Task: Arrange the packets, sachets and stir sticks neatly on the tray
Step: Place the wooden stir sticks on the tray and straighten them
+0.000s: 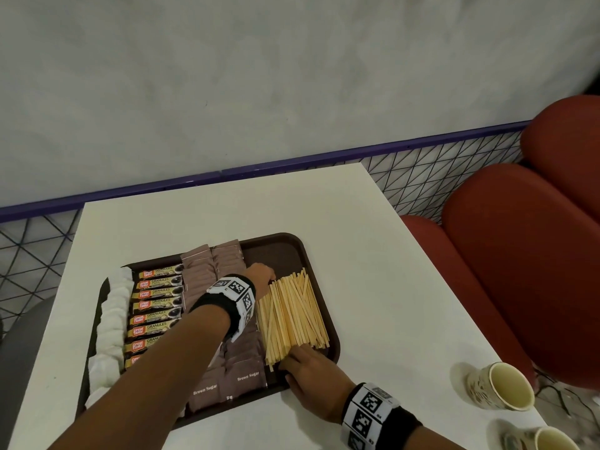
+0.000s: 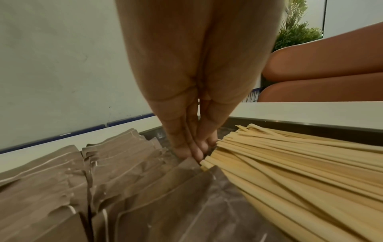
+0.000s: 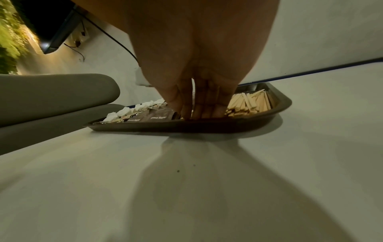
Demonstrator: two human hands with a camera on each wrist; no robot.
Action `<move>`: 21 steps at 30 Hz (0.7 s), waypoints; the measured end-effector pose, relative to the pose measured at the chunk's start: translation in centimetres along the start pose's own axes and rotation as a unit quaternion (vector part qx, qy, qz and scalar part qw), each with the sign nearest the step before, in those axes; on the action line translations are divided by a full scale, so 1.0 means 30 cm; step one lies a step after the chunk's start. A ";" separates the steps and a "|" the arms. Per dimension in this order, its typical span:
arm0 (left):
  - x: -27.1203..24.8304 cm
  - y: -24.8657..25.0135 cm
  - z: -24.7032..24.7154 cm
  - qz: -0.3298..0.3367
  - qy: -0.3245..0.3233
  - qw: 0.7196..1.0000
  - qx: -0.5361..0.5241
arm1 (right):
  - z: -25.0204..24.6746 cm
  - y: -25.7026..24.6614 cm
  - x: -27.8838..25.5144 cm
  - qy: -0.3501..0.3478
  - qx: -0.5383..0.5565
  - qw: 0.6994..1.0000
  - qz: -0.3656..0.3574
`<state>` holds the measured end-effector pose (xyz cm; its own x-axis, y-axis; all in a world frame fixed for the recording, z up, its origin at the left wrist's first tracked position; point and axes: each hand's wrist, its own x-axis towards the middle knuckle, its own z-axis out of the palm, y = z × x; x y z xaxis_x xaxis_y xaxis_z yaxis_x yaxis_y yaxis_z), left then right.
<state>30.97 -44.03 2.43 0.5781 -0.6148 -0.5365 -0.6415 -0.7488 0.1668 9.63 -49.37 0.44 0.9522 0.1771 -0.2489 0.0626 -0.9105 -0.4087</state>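
A: What is inside your tray (image 1: 285,251) now?

B: Four groups, in rows from your left to your right. First the white sachets (image 1: 113,316) along the left edge, then the coffee packets (image 1: 156,303) with the word "GRANULES", then two columns of brown sugar packets (image 1: 211,271), and on the right side the stir sticks (image 1: 292,316) in a loose bundle (some lie crossed at the far end). The tray sits on the white table (image 1: 389,287).

A: And your hands?

B: Your left hand (image 1: 259,276) reaches across the sugar packets, its straight fingers (image 2: 192,147) closed side by side and pressing the far ends of the sticks. Your right hand (image 1: 308,375) lies at the near ends of the sticks, over the tray's near rim, fingers extended and together. Neither hand grips anything; both only push flat against the bundle.

A: What does each camera add?

B: The left wrist view shows the fingertips touching the stick ends, and a green plant (image 2: 296,31) behind the red seat (image 2: 331,73). The right wrist view shows the fingers (image 3: 207,108) going down just inside the tray rim (image 3: 186,126). Only the head view shows two paper cups (image 1: 500,388) at the table's near right corner, well apart from the tray.
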 end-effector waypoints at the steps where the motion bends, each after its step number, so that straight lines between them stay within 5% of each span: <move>1: -0.004 0.002 -0.001 0.000 -0.003 1.000 0.008 | 0.006 -0.005 0.001 0.001 -0.003 1.000 -0.014; 7: -0.033 -0.032 -0.035 0.027 0.038 0.999 -0.010 | 0.012 -0.009 0.019 -0.004 -0.009 1.000 -0.024; 11: -0.103 -0.148 -0.058 0.027 0.103 0.992 -0.069 | -0.019 0.023 0.026 0.052 0.020 0.998 -0.006; 14: -0.197 -0.258 -0.031 -0.002 0.191 0.982 -0.008 | -0.040 0.073 0.032 0.115 0.021 0.993 0.009; 16: -0.271 -0.335 0.008 -0.040 0.179 0.981 0.062 | -0.046 0.110 0.042 0.162 0.021 0.986 0.017; 21: -0.486 -0.530 0.160 -0.145 0.190 0.971 0.001 | -0.100 0.130 0.051 0.166 0.076 0.964 0.192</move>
<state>30.32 -21.96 3.62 0.8788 -0.4255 -0.2161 -0.4246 -0.9038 0.0529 12.23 -53.78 1.11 0.9414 -0.3142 -0.1228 -0.3339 -0.8151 -0.4735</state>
